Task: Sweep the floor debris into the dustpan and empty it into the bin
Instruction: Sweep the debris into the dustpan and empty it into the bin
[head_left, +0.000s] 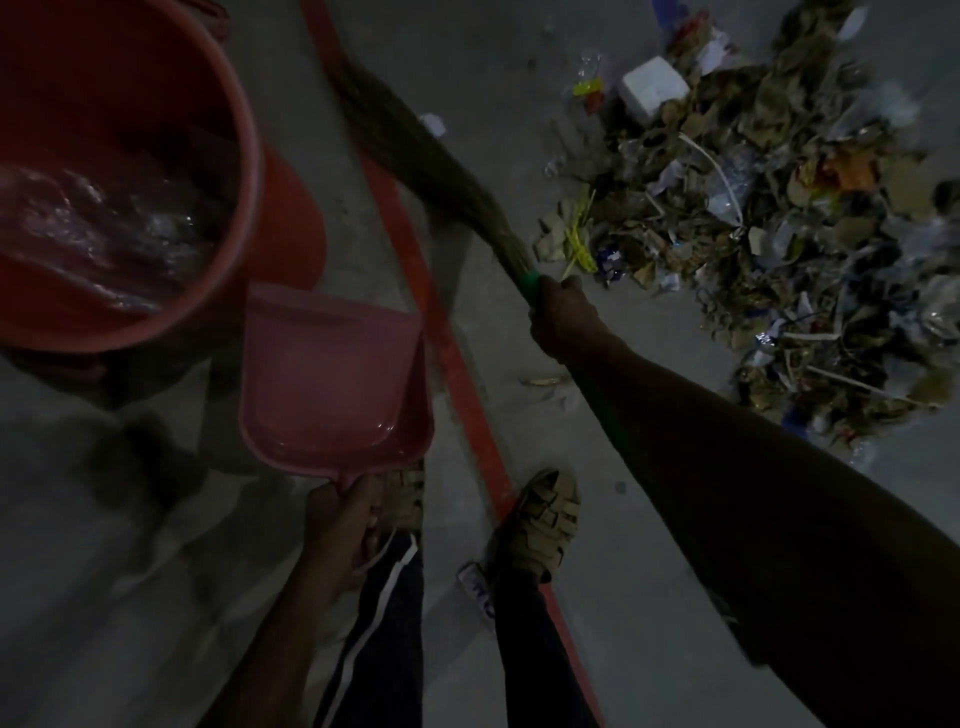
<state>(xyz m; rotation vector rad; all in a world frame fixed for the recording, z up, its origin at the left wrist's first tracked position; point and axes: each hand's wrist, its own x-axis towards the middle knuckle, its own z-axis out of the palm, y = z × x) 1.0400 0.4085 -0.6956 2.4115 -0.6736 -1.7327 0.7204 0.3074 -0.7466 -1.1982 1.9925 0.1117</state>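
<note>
My left hand (345, 525) grips the handle of a pink dustpan (327, 379), held just right of and below the rim of a red bin (244, 171). The pan looks bare inside. Crumpled plastic shows inside the bin. My right hand (563, 317) is closed around the green handle of a grass broom (415, 156), whose bristles point up and left over the floor. A large heap of debris (769, 234), dry leaves, paper scraps and plastic, lies on the floor to the right of the broom.
A red painted line (441, 332) runs diagonally across the grey concrete floor. My two sandalled feet (540, 519) stand beside it. A white foam block (652, 88) sits at the heap's upper left. A small wrapper (475, 587) lies by my right foot.
</note>
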